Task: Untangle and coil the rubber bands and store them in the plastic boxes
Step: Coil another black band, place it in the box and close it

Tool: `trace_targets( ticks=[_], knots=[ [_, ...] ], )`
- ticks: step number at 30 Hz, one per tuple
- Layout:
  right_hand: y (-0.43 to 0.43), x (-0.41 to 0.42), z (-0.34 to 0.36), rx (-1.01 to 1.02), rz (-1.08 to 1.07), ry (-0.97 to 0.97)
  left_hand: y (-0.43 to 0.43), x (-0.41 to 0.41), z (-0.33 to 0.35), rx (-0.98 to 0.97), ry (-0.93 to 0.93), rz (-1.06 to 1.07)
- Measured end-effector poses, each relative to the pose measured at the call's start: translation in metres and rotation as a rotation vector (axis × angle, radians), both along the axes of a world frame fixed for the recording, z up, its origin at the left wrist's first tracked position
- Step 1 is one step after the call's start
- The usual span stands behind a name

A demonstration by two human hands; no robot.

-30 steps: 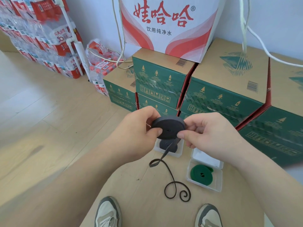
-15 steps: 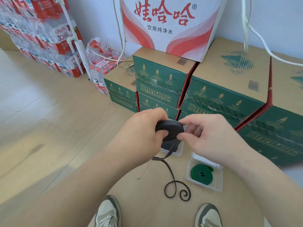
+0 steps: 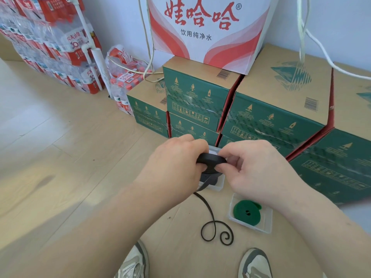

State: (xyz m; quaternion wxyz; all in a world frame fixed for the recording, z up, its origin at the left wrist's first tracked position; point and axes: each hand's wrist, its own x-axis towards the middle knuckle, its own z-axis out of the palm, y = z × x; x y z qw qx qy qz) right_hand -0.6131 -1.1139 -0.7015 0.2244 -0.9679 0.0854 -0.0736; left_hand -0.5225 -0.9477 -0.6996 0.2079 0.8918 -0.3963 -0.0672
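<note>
Two shoes (image 3: 136, 261) stand on a cardboard sheet (image 3: 180, 227) laid over a pale wooden floor (image 3: 60, 157), where the black band's loose tail (image 3: 208, 211) curls near a green coil (image 3: 247, 212) lying in an open plastic box (image 3: 267, 227). Just above a second plastic box (image 3: 219, 186), the left hand (image 3: 176, 163) and the right hand (image 3: 259, 169) pinch the black coil (image 3: 210, 158) between thumbs and curled fingers. Behind stand green cartons (image 3: 271, 117), a white carton (image 3: 204, 27) reading 娃哈哈 饮用纯净水, bottle packs (image 3: 56, 47) and a white wall (image 3: 331, 21).
</note>
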Motion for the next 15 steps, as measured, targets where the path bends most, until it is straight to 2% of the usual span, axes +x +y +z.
trace_targets(
  ticks=[4, 6, 9, 11, 13, 15],
  knots=[
    [-0.009, 0.004, -0.001, 0.107, -0.054, 0.157, 0.003, 0.007, 0.001, -0.079, 0.201, 0.087],
    [-0.011, 0.004, -0.003, 0.180, -0.059, 0.139, 0.004, 0.007, 0.001, -0.116, 0.304, 0.115],
    [-0.012, 0.005, -0.001, 0.253, -0.068, 0.067, 0.004, 0.007, 0.000, -0.131, 0.346, 0.130],
    [-0.009, 0.005, 0.001, 0.223, -0.058, 0.065, 0.003, 0.007, -0.002, -0.110, 0.266, 0.113],
    [-0.006, 0.004, 0.000, 0.142, -0.047, 0.096, 0.002, 0.005, -0.004, -0.081, 0.075, 0.062],
    [-0.004, 0.004, 0.000, 0.071, -0.039, 0.119, 0.000, 0.001, -0.003, -0.087, -0.037, 0.010]
  ],
)
